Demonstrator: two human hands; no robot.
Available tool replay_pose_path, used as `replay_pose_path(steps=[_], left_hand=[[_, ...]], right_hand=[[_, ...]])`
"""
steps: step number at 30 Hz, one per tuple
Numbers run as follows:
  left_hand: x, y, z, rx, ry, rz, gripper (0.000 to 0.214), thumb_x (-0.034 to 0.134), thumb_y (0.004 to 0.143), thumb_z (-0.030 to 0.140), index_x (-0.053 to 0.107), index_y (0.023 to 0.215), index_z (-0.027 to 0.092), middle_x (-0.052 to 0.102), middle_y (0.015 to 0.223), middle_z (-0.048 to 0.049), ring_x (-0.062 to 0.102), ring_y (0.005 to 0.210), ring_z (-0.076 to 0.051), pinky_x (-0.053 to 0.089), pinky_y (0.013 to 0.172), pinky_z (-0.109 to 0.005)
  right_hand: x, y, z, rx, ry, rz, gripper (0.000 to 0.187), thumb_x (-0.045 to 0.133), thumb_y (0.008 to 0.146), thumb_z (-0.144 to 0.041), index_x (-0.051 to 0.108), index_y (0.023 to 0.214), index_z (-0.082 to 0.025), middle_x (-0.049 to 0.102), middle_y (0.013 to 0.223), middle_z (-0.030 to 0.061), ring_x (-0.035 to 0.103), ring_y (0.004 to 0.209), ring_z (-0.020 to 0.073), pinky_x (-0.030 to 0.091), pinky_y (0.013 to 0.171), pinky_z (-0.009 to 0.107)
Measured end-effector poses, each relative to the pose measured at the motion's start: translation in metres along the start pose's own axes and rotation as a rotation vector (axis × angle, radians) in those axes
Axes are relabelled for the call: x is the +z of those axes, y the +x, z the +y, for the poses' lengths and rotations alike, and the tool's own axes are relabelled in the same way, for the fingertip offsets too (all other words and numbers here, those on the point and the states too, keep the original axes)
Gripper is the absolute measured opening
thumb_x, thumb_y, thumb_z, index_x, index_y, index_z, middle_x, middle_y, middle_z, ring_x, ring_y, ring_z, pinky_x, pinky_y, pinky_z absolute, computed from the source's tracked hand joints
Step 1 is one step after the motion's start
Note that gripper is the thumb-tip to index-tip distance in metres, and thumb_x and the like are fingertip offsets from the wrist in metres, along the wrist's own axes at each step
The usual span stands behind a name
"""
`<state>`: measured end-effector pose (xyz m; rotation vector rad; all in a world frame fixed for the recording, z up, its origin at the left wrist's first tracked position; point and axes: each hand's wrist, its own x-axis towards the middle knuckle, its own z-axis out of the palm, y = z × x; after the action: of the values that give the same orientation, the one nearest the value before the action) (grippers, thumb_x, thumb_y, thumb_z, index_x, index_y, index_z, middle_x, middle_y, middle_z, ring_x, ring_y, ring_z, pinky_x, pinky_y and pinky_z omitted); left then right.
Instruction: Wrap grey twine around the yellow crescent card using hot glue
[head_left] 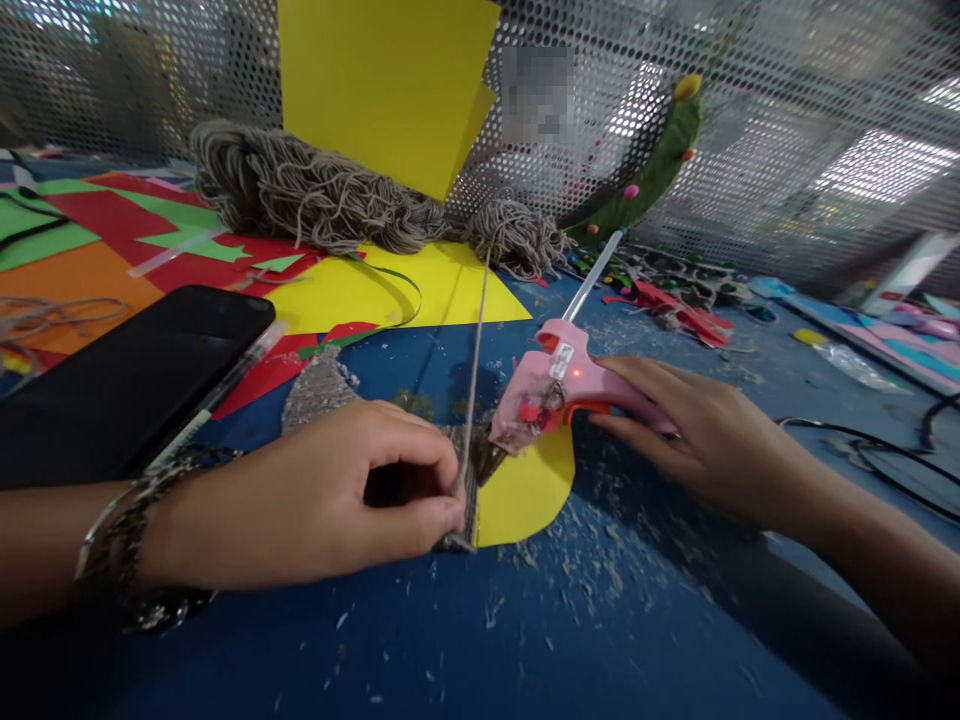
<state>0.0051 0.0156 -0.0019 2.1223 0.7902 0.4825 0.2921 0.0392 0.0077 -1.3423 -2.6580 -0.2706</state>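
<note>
My right hand [690,430] grips a pink glue gun [581,385] by its handle, fingers at the orange trigger. A clear glue stick [592,275] sticks out of its back end, and a small red light glows on its side. The gun's nozzle points down at a yellow paper cutout [532,485] with a rounded end, close to the edge of the grey yarn wound over it. My left hand [337,490] pinches a strand of grey yarn [475,370] between thumb and fingers at that edge. The strand runs taut up to a yarn bundle [517,235]. A yarn-covered grey part [319,385] shows behind my left hand.
A black phone [150,370] and a pen [195,420] lie at the left on coloured paper sheets [112,225]. A large yarn skein [300,190] and upright yellow card [382,90] stand against a perforated metal screen [810,110]. A black cable [877,450] curls at the right.
</note>
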Motion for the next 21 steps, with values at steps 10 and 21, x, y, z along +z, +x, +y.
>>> replay_pose_path(steps=[10,21], left_hand=[[-0.0006,0.0011,-0.0012,0.009,0.041,0.020,0.022,0.049,0.083,0.024,0.056,0.064,0.017,0.059,0.066,0.0030,0.054,0.064,-0.009,0.041,0.059,-0.018],[-0.0009,0.0010,-0.0002,0.001,0.051,-0.001,0.021,0.048,0.083,0.025,0.056,0.065,0.016,0.060,0.068,0.0012,0.055,0.063,-0.010,0.041,0.058,-0.019]], right_hand=[[0.0013,0.0011,0.0030,0.017,-0.014,0.015,0.034,0.038,0.088,-0.045,0.049,0.111,-0.021,0.065,0.102,0.0094,0.063,0.090,0.0252,0.050,0.064,0.036],[0.0056,0.0009,0.0085,0.030,-0.052,0.075,0.037,0.035,0.089,-0.045,0.050,0.115,-0.023,0.064,0.108,0.0098,0.063,0.093,0.0279,0.053,0.070,0.042]])
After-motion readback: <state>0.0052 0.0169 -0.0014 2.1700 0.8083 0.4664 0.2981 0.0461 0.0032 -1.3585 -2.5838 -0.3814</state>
